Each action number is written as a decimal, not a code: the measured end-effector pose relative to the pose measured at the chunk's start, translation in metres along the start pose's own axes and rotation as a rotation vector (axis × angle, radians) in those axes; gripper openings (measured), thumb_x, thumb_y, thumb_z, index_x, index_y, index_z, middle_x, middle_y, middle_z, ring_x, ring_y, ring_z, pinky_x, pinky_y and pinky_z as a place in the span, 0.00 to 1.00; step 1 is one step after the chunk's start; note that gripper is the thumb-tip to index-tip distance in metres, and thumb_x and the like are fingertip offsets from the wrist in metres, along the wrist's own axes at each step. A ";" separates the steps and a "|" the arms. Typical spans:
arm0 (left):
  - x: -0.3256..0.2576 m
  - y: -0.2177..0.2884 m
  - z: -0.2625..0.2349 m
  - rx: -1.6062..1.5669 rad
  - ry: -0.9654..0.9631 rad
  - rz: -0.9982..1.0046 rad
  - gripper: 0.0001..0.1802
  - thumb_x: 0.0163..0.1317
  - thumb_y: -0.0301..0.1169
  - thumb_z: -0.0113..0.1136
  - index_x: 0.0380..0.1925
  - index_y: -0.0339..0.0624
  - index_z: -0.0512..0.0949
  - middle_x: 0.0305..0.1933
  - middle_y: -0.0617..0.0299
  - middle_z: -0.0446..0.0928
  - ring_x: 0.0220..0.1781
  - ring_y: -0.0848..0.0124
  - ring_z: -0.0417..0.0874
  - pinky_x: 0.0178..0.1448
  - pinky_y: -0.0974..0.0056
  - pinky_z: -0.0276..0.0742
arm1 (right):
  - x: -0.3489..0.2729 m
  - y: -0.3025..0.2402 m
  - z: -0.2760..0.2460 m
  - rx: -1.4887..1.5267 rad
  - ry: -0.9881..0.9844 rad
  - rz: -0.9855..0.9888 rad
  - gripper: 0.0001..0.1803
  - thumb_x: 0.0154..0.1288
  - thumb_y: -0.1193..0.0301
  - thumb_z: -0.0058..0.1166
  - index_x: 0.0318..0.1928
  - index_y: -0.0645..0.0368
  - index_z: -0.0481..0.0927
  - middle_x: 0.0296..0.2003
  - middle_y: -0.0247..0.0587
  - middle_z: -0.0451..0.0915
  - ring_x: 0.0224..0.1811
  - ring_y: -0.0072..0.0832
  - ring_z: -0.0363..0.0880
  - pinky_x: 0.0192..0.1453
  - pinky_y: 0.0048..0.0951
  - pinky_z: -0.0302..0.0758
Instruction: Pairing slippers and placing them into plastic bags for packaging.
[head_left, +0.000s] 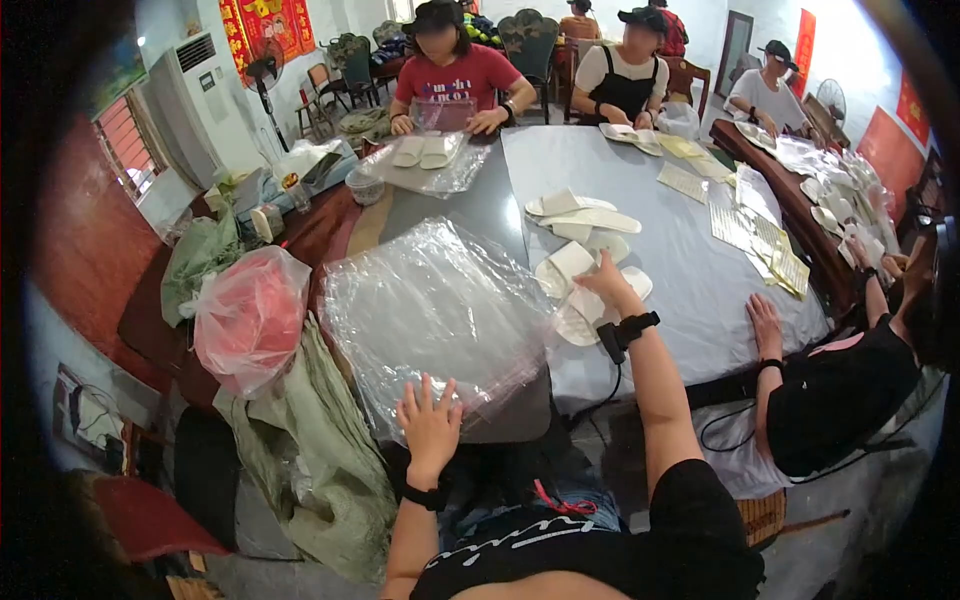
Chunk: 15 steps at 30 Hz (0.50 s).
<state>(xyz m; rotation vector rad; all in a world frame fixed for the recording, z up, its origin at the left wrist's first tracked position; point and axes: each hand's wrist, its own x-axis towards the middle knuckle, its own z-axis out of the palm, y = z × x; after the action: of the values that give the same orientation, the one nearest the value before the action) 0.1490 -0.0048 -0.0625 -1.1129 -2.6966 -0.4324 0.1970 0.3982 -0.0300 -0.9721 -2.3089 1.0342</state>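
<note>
My left hand (430, 428) lies with its fingers spread on the near edge of a stack of clear plastic bags (425, 300). My right hand (608, 287) is over a pile of white slippers, its thumb and fingers apart. Its thumb is beside the strap of one slipper (568, 262); whether it touches it I cannot tell. Another slipper (578, 322) lies just below that hand, partly covered by it. Farther up the table, more white slippers (590, 215) overlap one another.
Across the table a person in red handles a bagged pair of slippers (424, 152). Printed sheets (760, 240) lie at the right, near a co-worker's hand (766, 325). A red bundle in a plastic bag (250, 320) and a green woven sack (315, 450) are at my left.
</note>
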 end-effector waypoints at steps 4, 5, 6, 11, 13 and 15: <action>-0.003 -0.005 0.003 0.007 0.045 0.006 0.23 0.62 0.44 0.47 0.57 0.57 0.68 0.66 0.50 0.56 0.66 0.46 0.53 0.65 0.42 0.46 | -0.009 -0.025 -0.007 0.147 -0.167 0.126 0.29 0.47 0.67 0.61 0.48 0.71 0.71 0.41 0.51 0.77 0.42 0.35 0.76 0.44 0.34 0.71; -0.001 0.000 0.004 -0.001 0.052 0.021 0.23 0.62 0.44 0.47 0.57 0.57 0.68 0.66 0.50 0.56 0.66 0.46 0.53 0.65 0.42 0.46 | 0.000 -0.003 -0.012 0.237 -0.226 0.214 0.26 0.48 0.66 0.60 0.46 0.70 0.73 0.38 0.48 0.77 0.38 0.33 0.75 0.40 0.34 0.71; 0.001 0.003 0.004 -0.010 0.054 0.036 0.23 0.62 0.45 0.47 0.57 0.56 0.68 0.66 0.50 0.56 0.66 0.46 0.54 0.65 0.42 0.46 | 0.004 0.011 -0.015 0.328 -0.293 0.300 0.23 0.48 0.66 0.59 0.43 0.69 0.76 0.34 0.45 0.78 0.34 0.31 0.75 0.35 0.33 0.70; -0.005 0.000 0.002 0.003 0.096 0.003 0.24 0.62 0.46 0.47 0.58 0.56 0.67 0.66 0.51 0.57 0.66 0.47 0.54 0.65 0.43 0.47 | -0.060 -0.013 -0.020 0.421 -0.067 0.237 0.13 0.56 0.68 0.54 0.34 0.69 0.77 0.26 0.39 0.78 0.25 0.24 0.75 0.26 0.27 0.69; -0.007 -0.001 0.004 0.043 0.084 -0.023 0.24 0.63 0.46 0.45 0.58 0.55 0.67 0.67 0.51 0.55 0.67 0.49 0.54 0.66 0.44 0.46 | -0.101 -0.020 -0.025 0.775 -0.045 0.234 0.14 0.59 0.67 0.52 0.36 0.69 0.75 0.28 0.42 0.78 0.28 0.25 0.77 0.28 0.26 0.73; -0.006 0.000 0.005 0.050 0.084 -0.015 0.25 0.63 0.46 0.45 0.59 0.55 0.66 0.67 0.52 0.55 0.67 0.49 0.54 0.65 0.44 0.47 | -0.147 -0.044 -0.032 1.037 -0.029 0.211 0.14 0.61 0.68 0.51 0.38 0.69 0.74 0.29 0.41 0.78 0.29 0.25 0.77 0.29 0.26 0.75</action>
<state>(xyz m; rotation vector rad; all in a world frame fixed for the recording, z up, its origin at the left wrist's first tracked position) 0.1525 -0.0070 -0.0691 -1.0386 -2.6296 -0.4023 0.2953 0.2835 0.0101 -0.7269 -1.3258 2.0071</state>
